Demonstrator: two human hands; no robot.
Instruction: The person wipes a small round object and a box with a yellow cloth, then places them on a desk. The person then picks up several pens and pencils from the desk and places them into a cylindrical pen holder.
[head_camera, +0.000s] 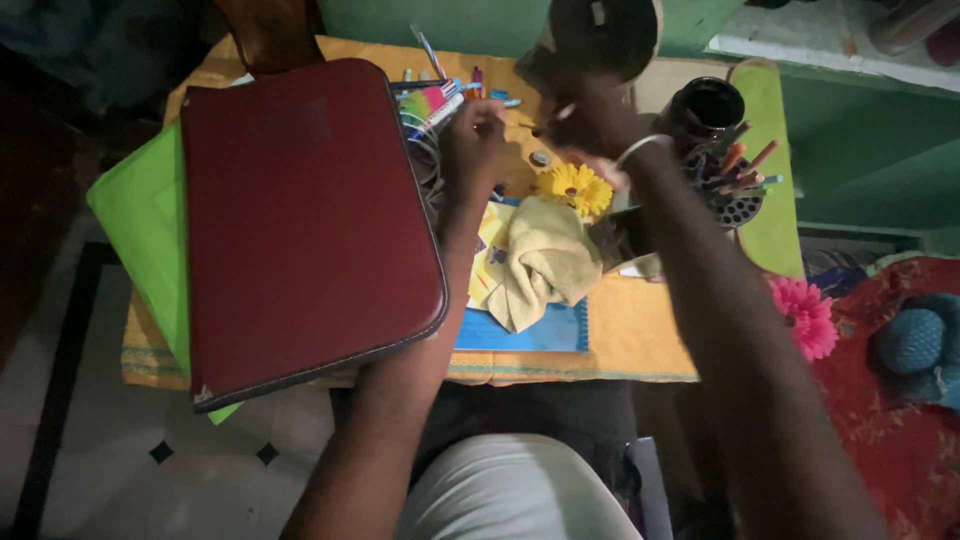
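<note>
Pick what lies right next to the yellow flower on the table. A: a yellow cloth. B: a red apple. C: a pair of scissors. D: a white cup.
A: the crumpled yellow cloth lies just below the yellow flower, touching it or nearly so.

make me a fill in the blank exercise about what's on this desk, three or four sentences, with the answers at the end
1. The large zipped case lying on the left of the desk is dark ____ in colour.
2. The crumpled cloth in the middle of the desk is ____.
3. Under the case lies a bright ____ folder.
4. The black mesh holder beside the right hand is filled with ____.

Missing words: red; yellow; green; pens and pencils
</note>
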